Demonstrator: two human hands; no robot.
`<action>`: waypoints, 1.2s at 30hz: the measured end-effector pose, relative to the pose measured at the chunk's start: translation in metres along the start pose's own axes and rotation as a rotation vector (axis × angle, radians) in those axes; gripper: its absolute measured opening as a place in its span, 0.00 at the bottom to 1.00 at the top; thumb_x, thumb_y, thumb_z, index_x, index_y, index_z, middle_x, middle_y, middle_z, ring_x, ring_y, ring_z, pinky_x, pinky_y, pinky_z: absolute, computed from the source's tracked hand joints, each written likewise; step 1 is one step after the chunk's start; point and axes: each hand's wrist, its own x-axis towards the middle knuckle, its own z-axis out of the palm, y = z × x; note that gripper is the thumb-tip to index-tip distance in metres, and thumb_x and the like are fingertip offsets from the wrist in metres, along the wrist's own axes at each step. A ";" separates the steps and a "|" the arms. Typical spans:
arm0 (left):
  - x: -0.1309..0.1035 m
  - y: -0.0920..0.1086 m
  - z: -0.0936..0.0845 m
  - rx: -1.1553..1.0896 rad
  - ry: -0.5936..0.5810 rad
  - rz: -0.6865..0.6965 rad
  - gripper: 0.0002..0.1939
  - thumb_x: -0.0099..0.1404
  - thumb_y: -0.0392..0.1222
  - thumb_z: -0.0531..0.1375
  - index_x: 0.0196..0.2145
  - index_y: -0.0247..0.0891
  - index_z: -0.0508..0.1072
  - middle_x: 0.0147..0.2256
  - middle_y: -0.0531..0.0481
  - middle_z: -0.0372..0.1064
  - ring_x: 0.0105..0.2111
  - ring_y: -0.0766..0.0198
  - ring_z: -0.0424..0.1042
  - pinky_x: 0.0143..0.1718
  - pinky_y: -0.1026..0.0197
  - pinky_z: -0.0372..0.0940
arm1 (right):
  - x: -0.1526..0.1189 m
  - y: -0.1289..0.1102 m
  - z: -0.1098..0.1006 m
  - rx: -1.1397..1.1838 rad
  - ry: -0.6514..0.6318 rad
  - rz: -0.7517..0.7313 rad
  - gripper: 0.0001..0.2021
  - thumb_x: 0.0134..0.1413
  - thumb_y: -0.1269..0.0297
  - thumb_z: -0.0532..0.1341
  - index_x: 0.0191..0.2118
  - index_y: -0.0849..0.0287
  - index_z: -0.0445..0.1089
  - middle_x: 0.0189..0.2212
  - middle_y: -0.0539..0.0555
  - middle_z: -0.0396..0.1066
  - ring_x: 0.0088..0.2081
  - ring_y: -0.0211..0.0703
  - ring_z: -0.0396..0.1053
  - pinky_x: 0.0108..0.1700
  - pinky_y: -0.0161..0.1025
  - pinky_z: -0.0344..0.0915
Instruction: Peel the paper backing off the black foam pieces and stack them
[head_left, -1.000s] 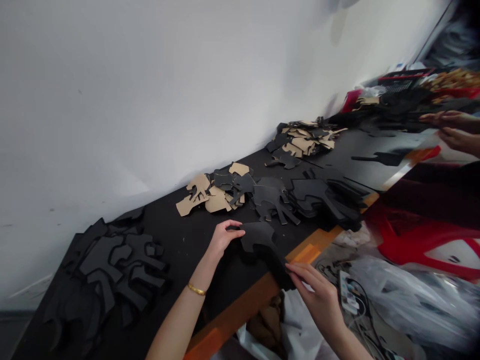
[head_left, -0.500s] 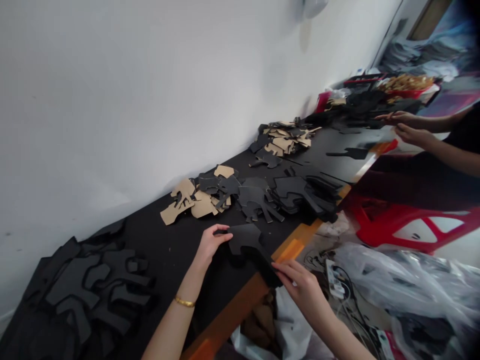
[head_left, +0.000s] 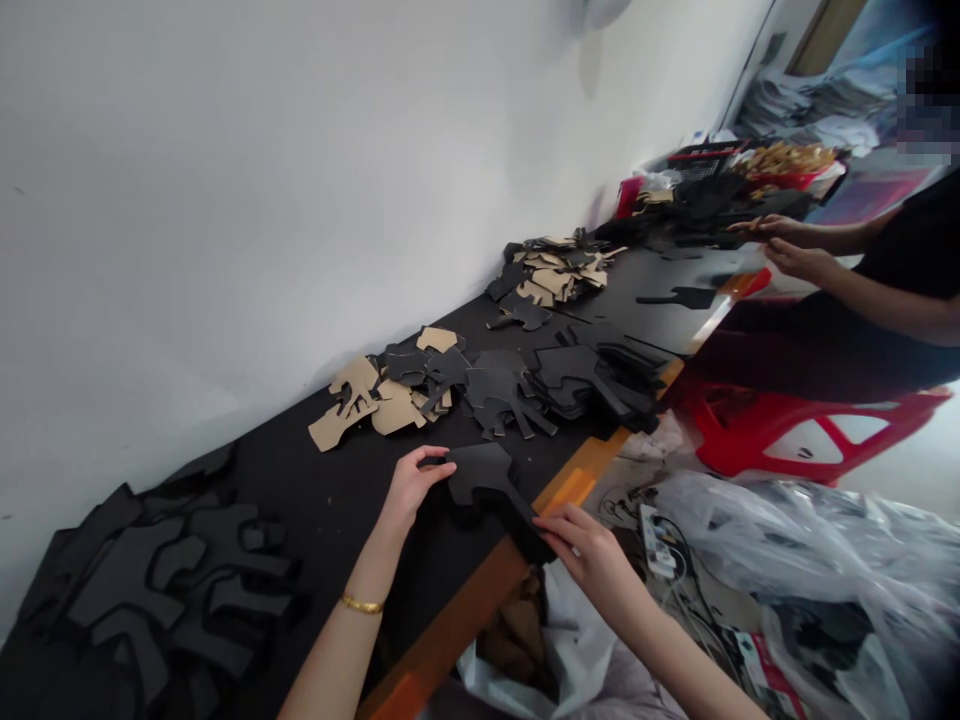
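The left hand (head_left: 409, 487) is pinching a black cut-out (head_left: 480, 470) between thumb and fingers, nearly closed, at the piece's ten o'clock corner. The right hand (head_left: 589, 545) is pinching the narrow end at five o'clock, its fingers closing on the edge. The black cut-out is lying flat-side up between them at the near edge of the worktop (head_left: 337, 510); whether it is touching the surface is hard to tell.

Seen from the cut-out, a heap of dark pieces (head_left: 150, 590) is spreading between eight and nine o'clock. Tan pieces (head_left: 397, 405) are lying at ten o'clock, dark loose pieces (head_left: 499, 390) at twelve, and a dark stack (head_left: 585, 375) is sitting at two. A mixed tan-and-black pile (head_left: 551, 270) is resting farther off at one o'clock, by the wall (head_left: 262, 200). Another person's hands (head_left: 799, 258) are working at two o'clock, well apart. A red stool (head_left: 795, 430) is standing at three, clear plastic (head_left: 772, 520) is bunching between three and four, and a white bag (head_left: 574, 620) is hanging open near five.
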 end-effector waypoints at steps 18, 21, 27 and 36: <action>0.000 -0.001 0.000 0.046 -0.027 -0.015 0.20 0.44 0.42 0.70 0.36 0.36 0.74 0.23 0.52 0.75 0.27 0.60 0.75 0.33 0.62 0.67 | 0.015 -0.014 -0.036 -0.041 -0.358 -0.105 0.20 0.60 0.75 0.47 0.49 0.56 0.72 0.37 0.57 0.71 0.37 0.42 0.71 0.40 0.36 0.68; -0.001 0.001 0.001 0.048 -0.023 -0.024 0.19 0.44 0.41 0.70 0.36 0.36 0.75 0.23 0.52 0.75 0.27 0.60 0.75 0.33 0.62 0.67 | 0.001 -0.007 -0.040 0.000 -0.314 -0.107 0.20 0.58 0.77 0.48 0.45 0.56 0.74 0.39 0.57 0.72 0.40 0.43 0.71 0.42 0.37 0.69; -0.003 0.004 0.002 0.043 -0.021 -0.012 0.19 0.43 0.41 0.70 0.35 0.36 0.74 0.22 0.52 0.75 0.27 0.60 0.75 0.32 0.62 0.67 | 0.015 0.003 -0.055 -0.020 -0.044 -0.051 0.18 0.61 0.72 0.47 0.47 0.56 0.72 0.45 0.58 0.72 0.46 0.44 0.71 0.48 0.41 0.68; -0.003 0.005 0.003 0.134 0.017 0.147 0.16 0.44 0.40 0.69 0.33 0.35 0.76 0.34 0.47 0.77 0.28 0.62 0.75 0.33 0.61 0.67 | 0.085 -0.031 0.039 -0.343 -0.199 -0.295 0.27 0.62 0.56 0.54 0.62 0.65 0.57 0.63 0.63 0.53 0.65 0.56 0.47 0.62 0.58 0.50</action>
